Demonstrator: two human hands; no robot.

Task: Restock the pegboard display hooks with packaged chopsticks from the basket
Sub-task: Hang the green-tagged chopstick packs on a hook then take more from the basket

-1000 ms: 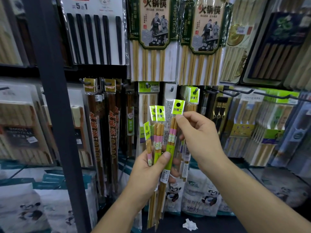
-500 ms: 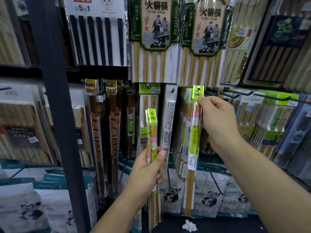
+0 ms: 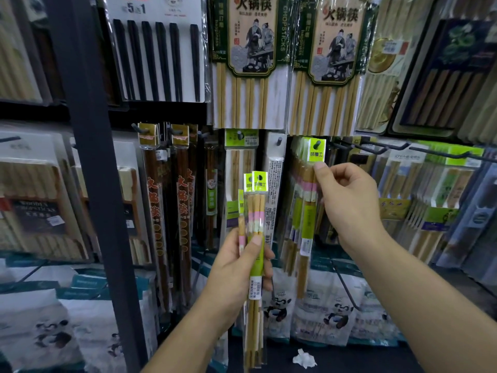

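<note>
My left hand (image 3: 236,267) grips a small bundle of chopstick packs (image 3: 255,238), upright, with lime-green header cards and pink and green bands on the sticks. To its right, one more such pack (image 3: 309,216) hangs on a display hook (image 3: 318,143) through the hole in its green header, in front of several like packs. My right hand (image 3: 347,205) pinches that hanging pack just under its header, thumb and forefinger closed on the wrapper. No basket is in view.
A dark steel upright (image 3: 88,170) stands at the left. Bare black hooks (image 3: 376,149) jut out to the right of my right hand. Large chopstick cards (image 3: 252,63) hang above, panda-printed packs (image 3: 336,313) below. A crumpled white scrap (image 3: 304,359) lies on the floor.
My right hand took one pack from the left hand's bundle, carried it up and right, and put its header over the hook. The left hand kept the rest.
</note>
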